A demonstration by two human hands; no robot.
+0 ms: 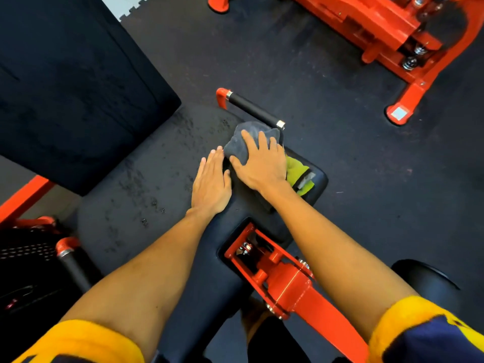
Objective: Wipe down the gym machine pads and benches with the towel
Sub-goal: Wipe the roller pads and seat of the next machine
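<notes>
We note the bunched grey-and-lime cloth towel (237, 149) on the black vinyl machine pad (318, 180), long axis far-left to near-right. The right grip (262, 166), fingers spread flat, presses on it, apparently clasping nothing. The left grip (210, 184), flat and straight-fingered, rests on the pad just beside the towel's left edge.

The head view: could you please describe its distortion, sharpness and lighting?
Head view: wide-angle stretch enlarges the forearms toward the bottom edge; the right hand and towel at centre are sharp; light is even, with mild sheen on the red bracket; the large black pad shows little detail.
</notes>
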